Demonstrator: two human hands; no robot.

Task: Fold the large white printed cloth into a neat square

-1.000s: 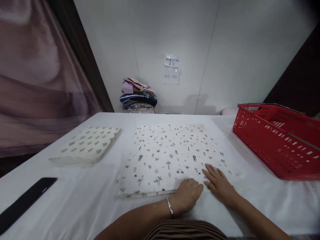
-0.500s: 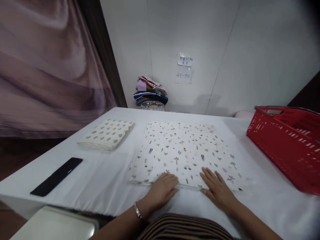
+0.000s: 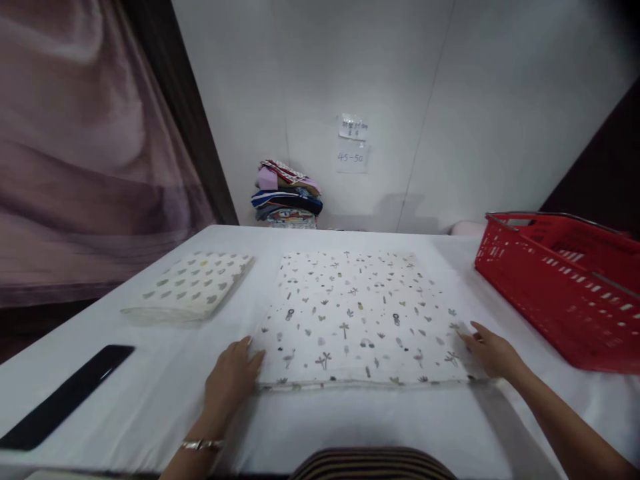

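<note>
Matt printed cloth (image 3: 357,320) before you, glossier surfaces around it
Your printed cloth looks soft, as does the folded cloth (image 3: 193,283); the white tablecloth (image 3: 345,420) beneath looks smooth, with a faint sheen. Your bracelet (image 3: 203,445) is shiny metal, the red basket (image 3: 545,293) smooth plastic with a metal handle (image 3: 565,215). The black strip (image 3: 70,393) looks sleek and slightly glossy, the curtain (image 3: 75,153) satiny, and the notes (image 3: 352,159) paper.

White palm-print cloth (image 3: 353,323), layered, lying flat on white table (image 3: 330,420).
</note>
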